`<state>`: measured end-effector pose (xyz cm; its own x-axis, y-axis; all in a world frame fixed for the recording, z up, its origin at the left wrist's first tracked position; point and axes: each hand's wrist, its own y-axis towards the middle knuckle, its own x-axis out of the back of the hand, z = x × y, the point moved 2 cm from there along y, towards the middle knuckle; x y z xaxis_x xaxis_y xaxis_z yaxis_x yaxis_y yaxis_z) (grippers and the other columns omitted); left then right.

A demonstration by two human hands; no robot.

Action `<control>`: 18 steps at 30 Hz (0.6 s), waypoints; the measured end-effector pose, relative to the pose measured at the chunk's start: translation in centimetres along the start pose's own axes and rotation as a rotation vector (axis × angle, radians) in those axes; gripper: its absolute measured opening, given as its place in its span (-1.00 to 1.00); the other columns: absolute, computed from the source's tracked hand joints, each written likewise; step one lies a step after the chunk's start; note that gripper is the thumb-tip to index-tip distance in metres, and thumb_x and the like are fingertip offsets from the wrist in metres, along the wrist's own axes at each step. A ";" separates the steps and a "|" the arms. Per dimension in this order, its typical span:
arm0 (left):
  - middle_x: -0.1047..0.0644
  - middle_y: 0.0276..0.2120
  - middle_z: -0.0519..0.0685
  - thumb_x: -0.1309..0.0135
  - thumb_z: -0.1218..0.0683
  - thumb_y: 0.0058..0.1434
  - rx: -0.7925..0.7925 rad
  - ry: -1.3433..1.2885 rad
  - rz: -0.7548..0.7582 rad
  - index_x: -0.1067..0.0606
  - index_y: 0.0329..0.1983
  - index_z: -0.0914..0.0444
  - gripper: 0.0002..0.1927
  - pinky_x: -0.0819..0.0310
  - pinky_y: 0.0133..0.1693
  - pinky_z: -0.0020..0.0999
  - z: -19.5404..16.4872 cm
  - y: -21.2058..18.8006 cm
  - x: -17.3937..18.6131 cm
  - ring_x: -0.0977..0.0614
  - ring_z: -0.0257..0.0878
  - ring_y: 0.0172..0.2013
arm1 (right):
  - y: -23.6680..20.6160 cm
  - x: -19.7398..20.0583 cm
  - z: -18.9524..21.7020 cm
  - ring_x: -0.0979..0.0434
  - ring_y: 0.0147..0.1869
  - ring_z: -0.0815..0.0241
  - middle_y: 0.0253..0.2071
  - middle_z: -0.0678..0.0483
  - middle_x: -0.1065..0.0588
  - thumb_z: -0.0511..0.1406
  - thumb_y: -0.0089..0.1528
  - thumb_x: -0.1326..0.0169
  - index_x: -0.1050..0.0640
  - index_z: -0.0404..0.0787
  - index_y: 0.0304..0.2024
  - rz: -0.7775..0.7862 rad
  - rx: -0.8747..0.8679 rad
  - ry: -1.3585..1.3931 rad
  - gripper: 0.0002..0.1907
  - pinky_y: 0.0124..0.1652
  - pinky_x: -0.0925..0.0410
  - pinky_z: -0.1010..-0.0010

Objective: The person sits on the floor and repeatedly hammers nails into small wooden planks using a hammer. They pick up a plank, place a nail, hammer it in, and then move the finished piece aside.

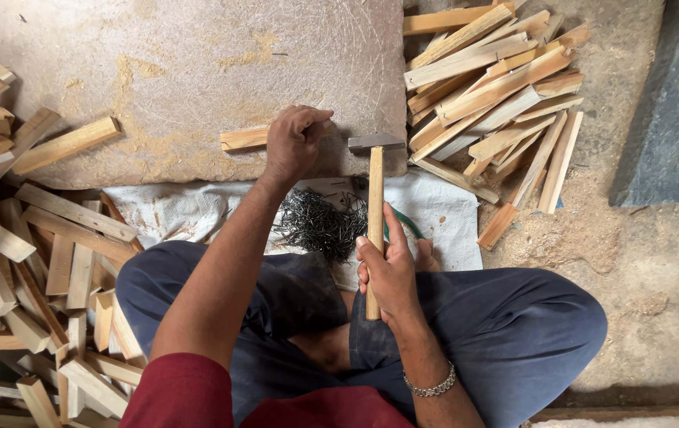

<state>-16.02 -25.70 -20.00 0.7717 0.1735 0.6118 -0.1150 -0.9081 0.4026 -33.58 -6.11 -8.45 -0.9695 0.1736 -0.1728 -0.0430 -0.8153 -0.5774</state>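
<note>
left hand point(296, 143): fingers curled tight, pinching the end of a short wood strip point(244, 139) flat on the work slab point(197, 71); nail under fist, cannot tell.
right hand point(387, 273): fingers wrapped closed round hammer point(375, 206) handle, low grip; head hovers just right of fist.
nails point(319, 226): loose pile on white cloth point(173, 206), between knees and slab.
advice: keep strip pressed flat, tap light first, fingertips clear of head's path.

I see a wooden-handled hammer point(374, 208) held upright, head beside a short pale wood strip point(245, 138) lying flat on the slab.
</note>
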 end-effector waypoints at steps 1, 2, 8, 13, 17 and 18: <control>-0.68 -0.30 -0.16 -0.18 0.13 0.36 -0.022 -0.002 -0.014 -0.64 -0.21 0.09 -0.94 -0.57 -0.25 -0.39 -0.1 -0.1 0.0 -0.65 -0.37 -0.27 | 0.0 0.0 0.0 -0.32 -0.61 0.50 -0.45 0.15 -0.39 -0.36 0.28 -0.05 -0.06 -0.05 0.54 -0.002 0.009 -0.007 -0.19 -0.67 -0.27 0.64; -0.67 -0.29 -0.16 -0.18 0.13 0.37 -0.042 -0.003 -0.028 -0.64 -0.19 0.09 -0.94 -0.57 -0.25 -0.41 -0.2 -0.1 0.0 -0.64 -0.37 -0.26 | 0.0 0.0 0.1 -0.33 -0.60 0.46 -0.45 0.13 -0.40 -0.36 0.28 -0.06 -0.08 -0.05 0.54 -0.026 0.019 -0.084 -0.19 -0.66 -0.27 0.61; -0.68 -0.31 -0.19 -0.26 0.11 0.30 0.038 0.054 0.029 -0.65 -0.13 0.02 -0.88 -0.54 -0.30 -0.42 -0.5 -0.2 0.1 -0.63 -0.35 -0.30 | 0.3 0.1 2.5 -0.66 -0.15 0.14 -0.04 -0.14 -0.56 -0.33 0.26 -0.17 -0.23 -0.22 0.46 -0.102 0.463 -0.817 -0.27 -0.26 -0.55 0.38; -0.65 -0.25 -0.11 -0.32 0.14 0.20 0.086 -0.077 0.019 -0.35 0.35 0.07 -0.34 -0.61 -0.21 -0.38 -0.8 -0.3 0.6 -0.65 -0.30 -0.28 | -0.3 -0.8 3.7 -0.60 0.25 -0.15 0.25 -0.32 -0.50 -0.30 0.36 -0.12 -0.28 -0.25 0.45 -0.157 0.833 -0.909 -0.37 0.06 -0.54 0.14; -0.64 -0.23 -0.10 -0.31 0.19 0.19 0.109 -0.139 0.025 -0.17 0.46 0.09 -0.17 -0.66 -0.12 -0.35 -0.7 -0.3 0.6 -0.70 -0.28 -0.23 | 1.4 -2.2 3.9 -0.65 0.11 -0.10 0.16 -0.26 -0.51 -0.25 0.32 -0.10 -0.24 -0.28 0.44 -0.124 0.614 -0.966 -0.33 -0.05 -0.59 0.22; -0.64 -0.20 -0.07 -0.30 0.21 0.18 0.090 -0.137 0.012 -0.15 0.47 0.11 -0.15 -0.67 -0.10 -0.36 -0.7 -0.2 0.6 -0.71 -0.27 -0.20 | 1.8 -2.4 4.1 -0.62 0.11 -0.13 0.16 -0.28 -0.50 -0.26 0.30 -0.10 -0.23 -0.31 0.44 -0.089 0.590 -0.996 -0.31 -0.04 -0.57 0.19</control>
<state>-15.93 -25.17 -19.24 0.8492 0.1145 0.5154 -0.0729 -0.9414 0.3293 -32.32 -10.27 -5.78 -0.7068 -0.0543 0.7053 0.0279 -0.9984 -0.0489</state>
